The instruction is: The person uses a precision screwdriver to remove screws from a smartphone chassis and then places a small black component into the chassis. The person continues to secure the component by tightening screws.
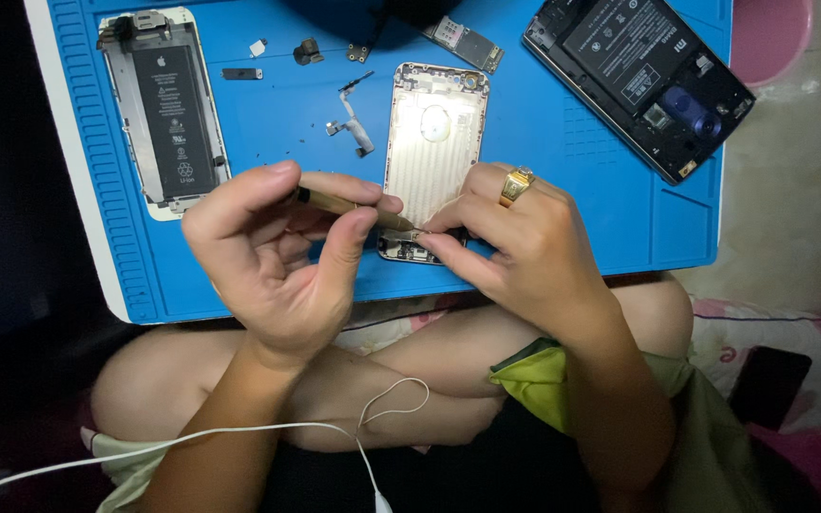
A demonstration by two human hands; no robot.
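Tool tip at lower end of gold phone shell (434, 142).
Left hand (277, 261) pinches slim tool (349, 206), axis running rightward; right hand (515, 252) fingertips closed, bracing shell's near edge, nearer.

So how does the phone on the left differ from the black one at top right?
The left phone has a white frame and a long black battery filling it; the black phone has a dark frame and a wider battery. The left one lies nearly straight, the black one slanted. Both lie opened on the blue mat.
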